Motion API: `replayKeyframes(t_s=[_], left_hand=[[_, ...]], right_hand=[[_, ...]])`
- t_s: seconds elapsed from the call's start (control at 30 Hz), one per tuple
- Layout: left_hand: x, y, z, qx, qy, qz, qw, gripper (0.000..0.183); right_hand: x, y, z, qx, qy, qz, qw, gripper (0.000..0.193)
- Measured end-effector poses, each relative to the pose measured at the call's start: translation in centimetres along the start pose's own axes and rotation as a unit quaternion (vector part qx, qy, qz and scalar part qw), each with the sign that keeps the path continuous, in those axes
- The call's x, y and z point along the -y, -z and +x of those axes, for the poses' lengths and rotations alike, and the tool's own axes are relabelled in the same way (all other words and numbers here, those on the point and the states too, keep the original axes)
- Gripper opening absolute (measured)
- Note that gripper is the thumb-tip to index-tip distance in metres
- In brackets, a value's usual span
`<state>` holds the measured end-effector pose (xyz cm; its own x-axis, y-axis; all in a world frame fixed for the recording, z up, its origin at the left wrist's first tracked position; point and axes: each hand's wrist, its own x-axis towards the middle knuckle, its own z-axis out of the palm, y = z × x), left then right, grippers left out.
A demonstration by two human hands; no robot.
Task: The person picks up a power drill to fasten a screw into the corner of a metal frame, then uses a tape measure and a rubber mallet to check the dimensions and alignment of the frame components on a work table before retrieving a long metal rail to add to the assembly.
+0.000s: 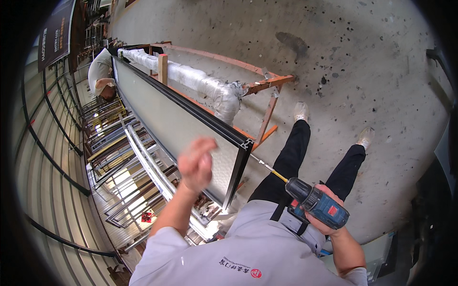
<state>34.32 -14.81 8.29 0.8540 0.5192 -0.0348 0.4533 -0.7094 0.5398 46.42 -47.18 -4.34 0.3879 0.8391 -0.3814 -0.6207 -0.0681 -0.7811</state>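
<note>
My right hand [318, 219] is wrapped round the grip of a blue and black cordless drill [318, 204]. From its chuck a long thin driver bit [272, 170] points up and left, its tip close to the end of a black-framed panel [240, 171]; whether the tip touches is too small to tell. The panel is long, with a pale textured face and black profile edges. In front of that face, near its closest end, my left hand [196, 164] is raised and blurred by motion. Its fingers look partly bent, and anything between them cannot be made out.
Alongside the panel stands an orange-brown metal stand [269, 85] with a plastic-wrapped bar [191, 78]. Another person [101, 74] bends over the panel's far end. Several metal frames [129, 176] stand at the left. My feet are on the stained concrete floor [334, 114].
</note>
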Motion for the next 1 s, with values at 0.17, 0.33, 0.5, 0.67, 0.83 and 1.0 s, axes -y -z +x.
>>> replayKeyframes(t_s=[0.17, 0.33, 0.5, 0.67, 0.83, 1.0], left_hand=[[6.1, 0.9, 7.6, 0.181, -0.071, 0.133, 0.972, 0.018], [7.6, 0.1, 8.4, 0.366, -0.061, 0.203, 0.906, 0.026], [7.4, 0.0, 8.8, 0.391, -0.059, 0.220, 0.892, 0.026], [7.2, -0.2, 8.8, 0.395, -0.043, 0.242, 0.885, 0.027], [7.1, -0.5, 8.7, 0.384, -0.023, 0.242, 0.891, 0.028], [7.5, -0.5, 8.6, 0.388, -0.012, 0.231, 0.892, 0.027]], right_hand=[[-0.1, 0.2, 1.5, 0.040, 0.061, -0.118, 0.990, 0.064], [-0.4, 0.1, 1.9, 0.051, 0.110, -0.181, 0.976, 0.066], [-0.9, 0.0, 2.5, 0.054, 0.105, -0.109, 0.987, 0.062], [-1.4, 0.1, 2.5, 0.054, 0.098, -0.049, 0.992, 0.060], [-2.2, 0.8, 2.0, 0.065, 0.076, -0.044, 0.994, 0.062], [-2.7, 0.8, 1.9, 0.058, 0.025, 0.047, 0.997, 0.055]])
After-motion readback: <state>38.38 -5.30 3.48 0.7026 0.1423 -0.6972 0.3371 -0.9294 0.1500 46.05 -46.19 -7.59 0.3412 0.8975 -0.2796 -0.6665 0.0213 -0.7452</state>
